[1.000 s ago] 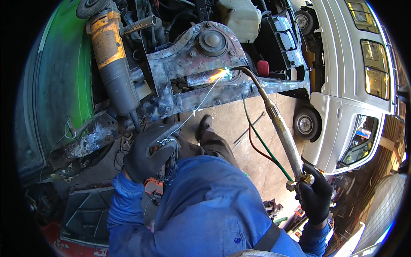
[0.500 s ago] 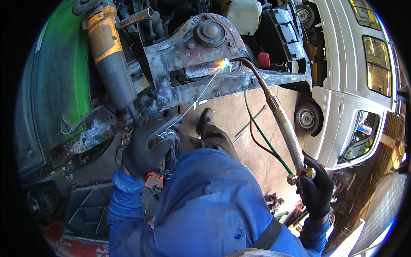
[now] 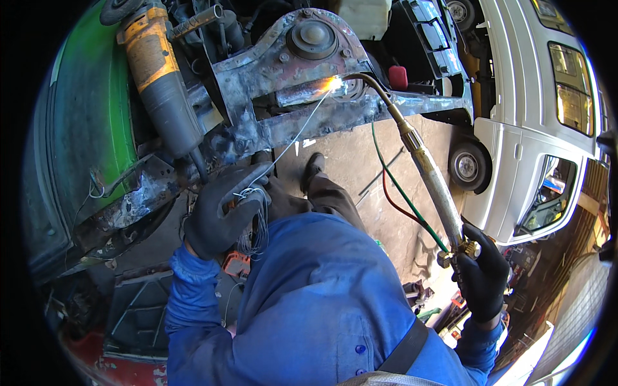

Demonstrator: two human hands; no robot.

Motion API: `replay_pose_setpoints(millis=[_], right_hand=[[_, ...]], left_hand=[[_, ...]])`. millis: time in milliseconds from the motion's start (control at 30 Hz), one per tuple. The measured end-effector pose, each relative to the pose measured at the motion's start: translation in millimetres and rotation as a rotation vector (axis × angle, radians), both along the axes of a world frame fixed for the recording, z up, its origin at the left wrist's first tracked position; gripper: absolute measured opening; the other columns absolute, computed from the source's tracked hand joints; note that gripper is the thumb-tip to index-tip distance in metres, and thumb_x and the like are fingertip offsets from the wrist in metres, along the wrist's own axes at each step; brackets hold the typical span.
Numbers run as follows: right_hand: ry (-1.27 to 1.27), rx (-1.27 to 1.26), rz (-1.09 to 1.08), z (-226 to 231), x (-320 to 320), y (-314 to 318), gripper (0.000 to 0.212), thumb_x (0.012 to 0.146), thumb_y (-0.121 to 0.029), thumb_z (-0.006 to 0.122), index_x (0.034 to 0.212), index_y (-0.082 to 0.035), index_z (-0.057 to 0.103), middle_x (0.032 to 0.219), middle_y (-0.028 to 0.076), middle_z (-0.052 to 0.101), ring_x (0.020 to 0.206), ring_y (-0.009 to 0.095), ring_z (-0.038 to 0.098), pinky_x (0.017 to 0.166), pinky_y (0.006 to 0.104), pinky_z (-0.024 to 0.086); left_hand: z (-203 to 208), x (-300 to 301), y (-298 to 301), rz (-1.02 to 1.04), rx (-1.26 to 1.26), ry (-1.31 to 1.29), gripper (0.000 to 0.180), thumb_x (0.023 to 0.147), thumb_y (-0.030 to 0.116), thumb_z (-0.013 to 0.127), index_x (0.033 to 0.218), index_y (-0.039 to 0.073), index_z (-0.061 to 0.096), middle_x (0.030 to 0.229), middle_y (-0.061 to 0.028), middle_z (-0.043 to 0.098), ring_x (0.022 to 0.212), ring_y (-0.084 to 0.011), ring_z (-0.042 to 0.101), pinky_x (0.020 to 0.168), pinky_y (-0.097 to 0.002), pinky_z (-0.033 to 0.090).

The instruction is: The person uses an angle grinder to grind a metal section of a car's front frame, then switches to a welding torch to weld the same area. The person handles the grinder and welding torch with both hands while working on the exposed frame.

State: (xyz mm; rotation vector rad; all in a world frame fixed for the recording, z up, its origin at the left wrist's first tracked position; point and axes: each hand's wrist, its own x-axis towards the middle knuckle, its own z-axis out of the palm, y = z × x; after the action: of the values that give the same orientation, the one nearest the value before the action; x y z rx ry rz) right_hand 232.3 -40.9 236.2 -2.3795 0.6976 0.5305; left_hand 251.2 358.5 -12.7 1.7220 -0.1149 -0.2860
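My right hand [image 3: 481,273], in a black glove, is closed round the handle of a brass gas welding torch [image 3: 430,170]. The torch's curved tip ends in a bright flame [image 3: 333,83] against a metal piece [image 3: 299,94] in the opening of the vehicle's bare metal frame [image 3: 251,135]. In my gloved left hand [image 3: 222,212] I pinch a coil of thin wire [image 3: 256,228]. One straight length of the wire runs up to the flame, where its end is lost in the glare. A round domed mount [image 3: 313,35] sits just beyond the flame.
An orange and grey angle grinder [image 3: 158,77] rests on the frame at left, beside a green body panel [image 3: 106,122]. Green and red hoses [image 3: 412,212] hang from the torch. A white van [image 3: 521,83] stands at right. A black battery [image 3: 428,38] lies beyond the frame.
The view has shifted slightly. The flame has moved a little left along the metal piece and looks more orange. Both hands keep their hold.
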Motion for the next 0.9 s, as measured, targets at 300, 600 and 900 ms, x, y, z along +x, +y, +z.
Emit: replay_pose_setpoints(millis=[300,600,900], right_hand=[[0.016,0.003,-0.005,1.0,-0.1,-1.9,0.059,0.09,0.01,0.074,0.148,0.005,0.068,0.135,0.017,0.076,0.119,0.021,0.074,0.102,0.0357,0.06],[0.027,-0.011,0.004,0.9,1.6,-1.2,0.06,0.089,0.01,0.074,0.148,0.004,0.069,0.136,0.018,0.076,0.119,0.021,0.074,0.102,0.0363,0.061],[0.029,-0.004,0.001,-0.4,2.3,-2.9,0.06,0.089,0.011,0.074,0.148,0.003,0.069,0.138,0.019,0.075,0.122,0.022,0.074,0.105,0.0373,0.06]], left_hand=[[-4.0,-4.1,2.3,-0.009,0.022,0.015,0.051,0.102,0.014,0.07,0.15,-0.003,0.067,0.132,-0.0183,0.077,0.119,-0.0266,0.075,0.105,-0.0403,0.058],[-6.5,-2.9,3.1,-0.02,0.012,0.005,0.052,0.104,0.02,0.07,0.149,-0.005,0.067,0.129,-0.0196,0.077,0.116,-0.0271,0.075,0.105,-0.0418,0.057],[-10.0,-1.5,3.2,-0.033,0.003,0.013,0.052,0.105,0.022,0.069,0.149,-0.006,0.067,0.129,-0.0204,0.077,0.113,-0.0267,0.076,0.103,-0.0415,0.058]])
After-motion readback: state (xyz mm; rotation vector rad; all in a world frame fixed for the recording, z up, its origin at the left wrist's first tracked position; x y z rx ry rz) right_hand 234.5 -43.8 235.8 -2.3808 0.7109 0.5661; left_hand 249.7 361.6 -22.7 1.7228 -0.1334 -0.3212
